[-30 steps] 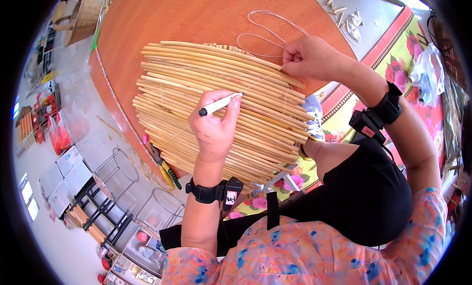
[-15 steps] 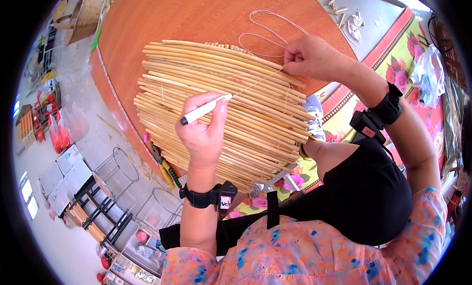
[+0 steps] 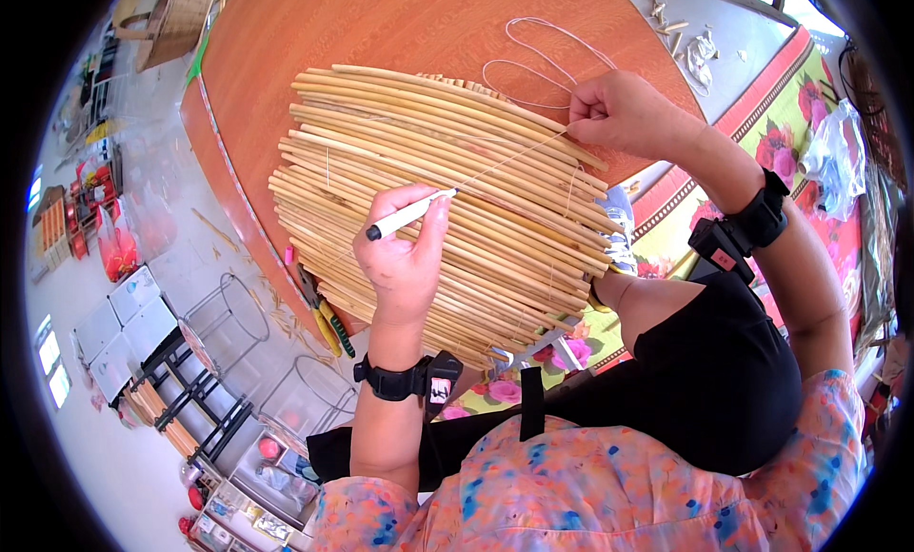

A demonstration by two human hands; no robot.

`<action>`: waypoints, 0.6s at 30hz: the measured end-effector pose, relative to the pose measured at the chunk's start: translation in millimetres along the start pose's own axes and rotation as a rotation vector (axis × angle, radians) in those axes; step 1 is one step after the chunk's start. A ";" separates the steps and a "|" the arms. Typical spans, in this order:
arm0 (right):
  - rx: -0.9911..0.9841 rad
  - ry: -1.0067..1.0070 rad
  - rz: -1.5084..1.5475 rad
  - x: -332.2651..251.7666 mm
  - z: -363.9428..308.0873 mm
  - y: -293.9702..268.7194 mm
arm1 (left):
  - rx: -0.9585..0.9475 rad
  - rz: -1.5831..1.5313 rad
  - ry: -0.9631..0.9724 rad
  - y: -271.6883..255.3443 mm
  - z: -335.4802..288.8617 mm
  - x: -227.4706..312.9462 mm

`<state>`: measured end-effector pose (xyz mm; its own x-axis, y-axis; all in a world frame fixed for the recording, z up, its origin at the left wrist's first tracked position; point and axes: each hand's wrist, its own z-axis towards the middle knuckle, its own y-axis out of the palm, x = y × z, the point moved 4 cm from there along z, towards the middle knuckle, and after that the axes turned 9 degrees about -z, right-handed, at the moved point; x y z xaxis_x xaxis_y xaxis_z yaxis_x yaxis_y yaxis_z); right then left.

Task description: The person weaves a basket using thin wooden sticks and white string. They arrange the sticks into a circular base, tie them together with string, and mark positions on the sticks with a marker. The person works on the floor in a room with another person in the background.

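Gripping a white tool (image 3: 407,214), the left hand (image 3: 405,262) is working while the right hand (image 3: 624,114) is pinching taut string (image 3: 514,159); the cane mat (image 3: 447,200) is looking mostly bound.

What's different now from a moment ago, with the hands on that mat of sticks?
The left hand has turned the white tool it holds, so the dark end now points left and the tip sits at the thin string, which runs taut up to the right hand. The right hand stayed pinching the string at the top edge of the cane mat. The mat has not shifted on the orange table.
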<state>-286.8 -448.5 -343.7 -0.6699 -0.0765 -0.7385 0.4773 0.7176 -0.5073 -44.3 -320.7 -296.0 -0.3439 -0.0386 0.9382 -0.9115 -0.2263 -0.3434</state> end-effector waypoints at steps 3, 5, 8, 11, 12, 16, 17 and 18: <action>0.008 -0.010 0.000 0.6 -0.7 -0.3 | -0.001 -0.040 -0.025 6.0 1.3 0.8; 0.018 -0.008 0.009 1.4 -1.0 0.0 | 0.009 0.009 -0.002 4.5 2.4 -2.4; 0.007 -0.011 0.017 -1.4 -0.7 0.3 | 0.036 0.058 0.000 -4.4 0.3 -7.4; 0.001 -0.004 0.023 -1.7 -0.6 -0.2 | 0.057 0.054 0.006 -8.8 -1.3 -6.6; 0.004 -0.002 0.021 -1.5 -0.6 -0.2 | 0.063 0.048 0.012 -9.8 -1.3 -5.8; 0.006 0.005 0.023 -1.2 -0.4 0.3 | 0.057 0.023 0.002 -12.1 -2.7 -7.2; 0.005 0.006 0.026 -1.2 -0.3 0.3 | 0.041 0.016 0.018 -8.9 -2.5 -6.3; 0.013 -0.005 0.028 -0.1 -0.2 0.6 | 0.024 0.007 0.034 -5.2 -2.7 -5.6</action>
<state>-286.6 -448.0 -343.8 -0.6537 -0.0598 -0.7544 0.5031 0.7104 -0.4922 -38.3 -316.7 -299.5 -0.3579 -0.0072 0.9337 -0.9037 -0.2492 -0.3483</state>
